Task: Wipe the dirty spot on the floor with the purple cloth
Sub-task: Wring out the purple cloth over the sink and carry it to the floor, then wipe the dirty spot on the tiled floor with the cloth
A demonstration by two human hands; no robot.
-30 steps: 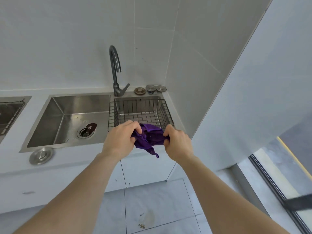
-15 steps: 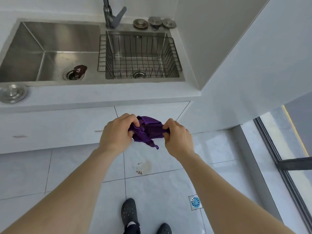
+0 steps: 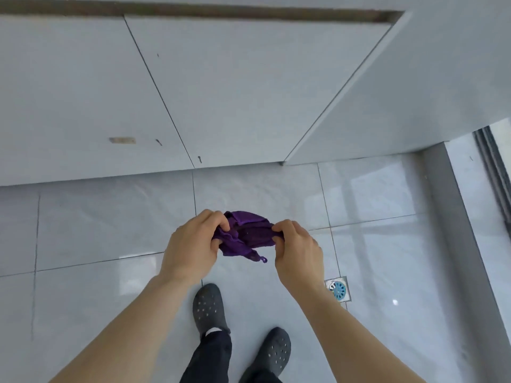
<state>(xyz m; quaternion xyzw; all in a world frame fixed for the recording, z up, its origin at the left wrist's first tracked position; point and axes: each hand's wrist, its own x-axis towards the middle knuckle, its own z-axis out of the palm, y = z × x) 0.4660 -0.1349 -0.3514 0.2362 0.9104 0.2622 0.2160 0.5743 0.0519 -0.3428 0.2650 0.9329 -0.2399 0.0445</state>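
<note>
A crumpled purple cloth (image 3: 247, 236) hangs between my two hands above the grey tiled floor (image 3: 110, 294). My left hand (image 3: 190, 247) pinches its left side and my right hand (image 3: 298, 252) pinches its right side. A small loop dangles from the cloth's lower edge. The dirty spot on the floor is hidden behind my hands and the cloth.
White cabinet doors (image 3: 138, 92) fill the upper part of the view and a white wall panel (image 3: 414, 92) stands at the right. A floor drain with a blue grate (image 3: 338, 289) lies by my right wrist. My two dark clogs (image 3: 208, 308) stand below. A window track (image 3: 495, 172) runs at the far right.
My head has tipped further down: the sink and counter have left the view, and the floor and my feet now fill it. Both hands still hold the cloth and now cover the stain.
</note>
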